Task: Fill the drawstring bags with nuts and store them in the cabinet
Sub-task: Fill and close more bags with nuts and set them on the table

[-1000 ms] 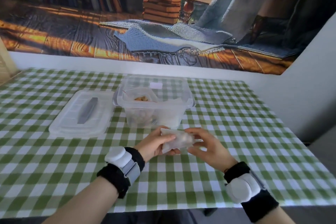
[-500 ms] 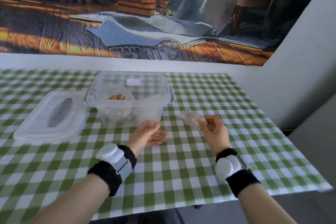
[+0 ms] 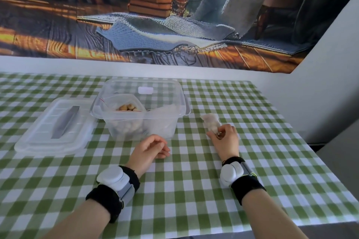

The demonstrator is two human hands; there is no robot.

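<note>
A small sheer drawstring bag (image 3: 210, 123) filled with nuts lies on the checked cloth to the right of the clear plastic box (image 3: 175, 93). My right hand (image 3: 225, 137) pinches the bag's near end. My left hand (image 3: 149, 148) rests on the cloth just in front of the box, fingers loosely curled, holding nothing. Inside the box an open plastic bag holds pale nuts (image 3: 127, 107), and more sheer fabric lies at its right side.
The box's clear lid (image 3: 56, 126) lies flat to the left of the box. The green-checked table (image 3: 194, 190) ends at a white wall behind and on the right, and its near edge runs close to my forearms.
My hands have parted. The right hand has carried the filled bag to the right and down onto the cloth, and the left hand has let go and settled in front of the box.
</note>
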